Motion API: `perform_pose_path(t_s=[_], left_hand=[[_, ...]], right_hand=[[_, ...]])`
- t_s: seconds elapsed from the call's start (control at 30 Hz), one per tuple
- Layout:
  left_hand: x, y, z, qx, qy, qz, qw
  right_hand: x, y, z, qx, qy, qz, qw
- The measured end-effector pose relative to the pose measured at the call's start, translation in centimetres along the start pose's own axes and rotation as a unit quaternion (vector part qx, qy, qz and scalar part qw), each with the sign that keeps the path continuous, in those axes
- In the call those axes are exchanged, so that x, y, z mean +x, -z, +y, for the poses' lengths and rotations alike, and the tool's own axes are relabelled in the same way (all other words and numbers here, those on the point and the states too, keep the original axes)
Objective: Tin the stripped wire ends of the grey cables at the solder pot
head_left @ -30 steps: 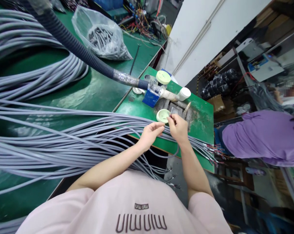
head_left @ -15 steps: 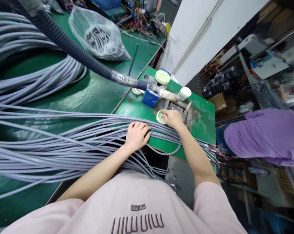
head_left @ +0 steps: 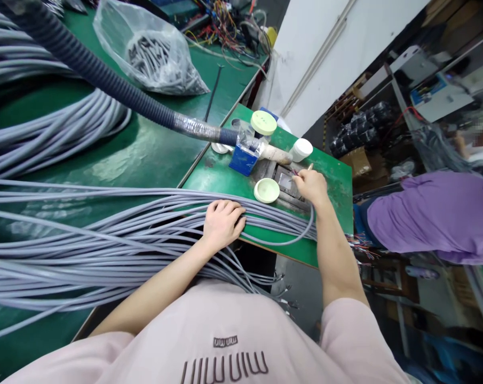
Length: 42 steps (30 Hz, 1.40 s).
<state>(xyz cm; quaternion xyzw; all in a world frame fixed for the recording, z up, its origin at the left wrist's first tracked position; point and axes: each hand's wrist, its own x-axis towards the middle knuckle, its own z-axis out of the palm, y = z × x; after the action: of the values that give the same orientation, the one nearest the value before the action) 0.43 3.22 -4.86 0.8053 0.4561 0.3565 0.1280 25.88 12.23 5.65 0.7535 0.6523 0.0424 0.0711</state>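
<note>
A thick bundle of grey cables runs across the green bench. My left hand lies over the bundle, its fingers curved around some of the cables. My right hand pinches the end of one grey cable, which loops back below the hand. Thin coloured wires stick out from those fingertips, over a silvery rectangular metal tray. Left of the tray sits a shallow pale-yellow dish. The cables' far ends, with bare coloured wires, show beyond my right forearm.
A dark corrugated hose ends at a blue box beside the tray. Near it stand a yellow-lidded jar and a white cup. A plastic bag of short cable pieces lies behind. A person in purple is at the right.
My right hand has moved right with the cable end, from the pale-yellow dish to over the metal tray. My left hand stays on the bundle. The view has shifted slightly.
</note>
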Motion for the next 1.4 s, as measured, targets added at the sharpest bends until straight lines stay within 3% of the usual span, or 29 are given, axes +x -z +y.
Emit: perform_pose_path(t_s=[0.27,0.57,0.97,1.1,1.17,1.27,1.4], left_hand=[[0.0,-0.2,0.0,0.016,-0.010,0.006,1.000],[0.1,-0.2,0.0,0.002,0.003,-0.001,1.000],[0.1,-0.4,-0.1,0.027,-0.011,0.005,1.000],[0.1,-0.4,-0.1,0.022,-0.012,0.006,1.000],[0.1,-0.3,-0.1,0.015,-0.006,0.002,1.000],[0.1,0.0,-0.2,-0.012,0.003,0.007,1.000],[0.2,0.4,1.0,-0.196,0.033,0.048,0.979]], right_hand=[[2.8,-3.3,1.8,0.003,-0.051,-0.065,0.997],[3.7,-4.3,1.5,0.000,-0.043,-0.090,0.995],[3.5,-3.6,1.4,0.006,-0.046,-0.083,0.995],[1.3,-1.8,2.0,0.086,-0.025,-0.007,0.996],[-0.9,-0.8,2.1,0.191,-0.004,0.041,0.981],[-5.2,0.4,1.3,0.373,0.018,0.066,0.925],[-10.6,0.8,-1.4,0.532,0.040,0.078,0.842]])
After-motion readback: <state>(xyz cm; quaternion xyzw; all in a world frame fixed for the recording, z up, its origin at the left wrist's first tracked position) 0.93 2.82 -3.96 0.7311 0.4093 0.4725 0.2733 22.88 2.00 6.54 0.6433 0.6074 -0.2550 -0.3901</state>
